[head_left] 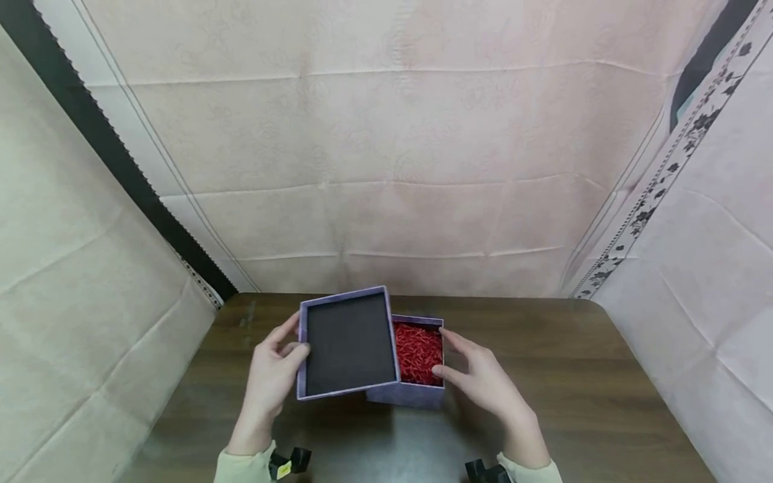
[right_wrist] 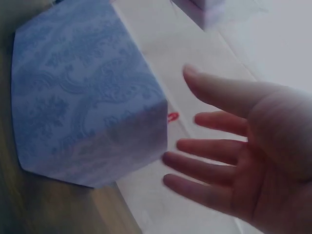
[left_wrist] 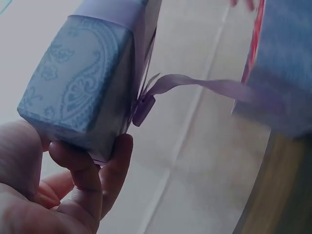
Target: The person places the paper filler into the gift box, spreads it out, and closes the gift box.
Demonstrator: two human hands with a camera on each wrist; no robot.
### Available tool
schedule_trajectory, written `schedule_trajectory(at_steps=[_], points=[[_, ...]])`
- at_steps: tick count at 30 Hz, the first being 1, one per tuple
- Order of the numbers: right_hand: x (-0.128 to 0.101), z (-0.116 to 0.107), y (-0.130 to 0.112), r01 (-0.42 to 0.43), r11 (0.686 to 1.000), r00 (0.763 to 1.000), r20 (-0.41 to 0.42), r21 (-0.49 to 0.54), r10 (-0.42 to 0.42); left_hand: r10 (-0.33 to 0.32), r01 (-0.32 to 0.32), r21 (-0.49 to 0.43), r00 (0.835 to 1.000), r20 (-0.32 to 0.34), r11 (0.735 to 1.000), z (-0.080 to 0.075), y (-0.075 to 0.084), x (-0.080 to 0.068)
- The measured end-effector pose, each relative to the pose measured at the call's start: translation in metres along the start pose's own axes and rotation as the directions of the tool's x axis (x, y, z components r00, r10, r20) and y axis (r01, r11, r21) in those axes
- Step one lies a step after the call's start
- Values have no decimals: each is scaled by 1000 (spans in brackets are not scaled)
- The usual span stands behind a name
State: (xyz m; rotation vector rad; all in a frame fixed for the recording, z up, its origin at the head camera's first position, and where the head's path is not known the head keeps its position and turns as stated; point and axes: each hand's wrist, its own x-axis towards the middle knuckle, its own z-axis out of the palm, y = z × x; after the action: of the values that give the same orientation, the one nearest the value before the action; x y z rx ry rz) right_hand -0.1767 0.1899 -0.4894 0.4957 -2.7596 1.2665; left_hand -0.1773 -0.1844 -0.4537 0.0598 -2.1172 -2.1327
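My left hand (head_left: 270,376) grips the left edge of a purple-blue gift box lid (head_left: 350,342), raised and tilted so its black inside shows in the head view. Behind and right of the lid stands the matching box base (head_left: 413,396), partly covered by it. Red shredded paper (head_left: 418,353) fills the base. Beside the base's right wall, my right hand (head_left: 488,379) has its fingers extended; in the right wrist view its fingertips stand close to the patterned base (right_wrist: 87,97). A lilac ribbon (left_wrist: 195,83) with a bow hangs from the lid in the left wrist view.
A brown wood-grain table (head_left: 574,376) carries the box. Pale cloth (head_left: 423,154) hangs behind the table and along both sides. Black wrist straps (head_left: 298,459) sit at the sleeve cuffs.
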Motion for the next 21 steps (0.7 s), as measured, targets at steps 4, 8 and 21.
schedule_trajectory(at_steps=[4,8,21], points=[[2,1,-4,83,996,988,-126,-39,-87,21,-19,-46,999,49,999,27,-3,-2],[3,1,-8,154,985,955,-244,-75,-168,11,-1,-81,993,118,997,48,-8,-6],[1,-3,-7,339,918,839,-376,-207,-394,-41,66,-84,962,269,994,75,-19,-13]])
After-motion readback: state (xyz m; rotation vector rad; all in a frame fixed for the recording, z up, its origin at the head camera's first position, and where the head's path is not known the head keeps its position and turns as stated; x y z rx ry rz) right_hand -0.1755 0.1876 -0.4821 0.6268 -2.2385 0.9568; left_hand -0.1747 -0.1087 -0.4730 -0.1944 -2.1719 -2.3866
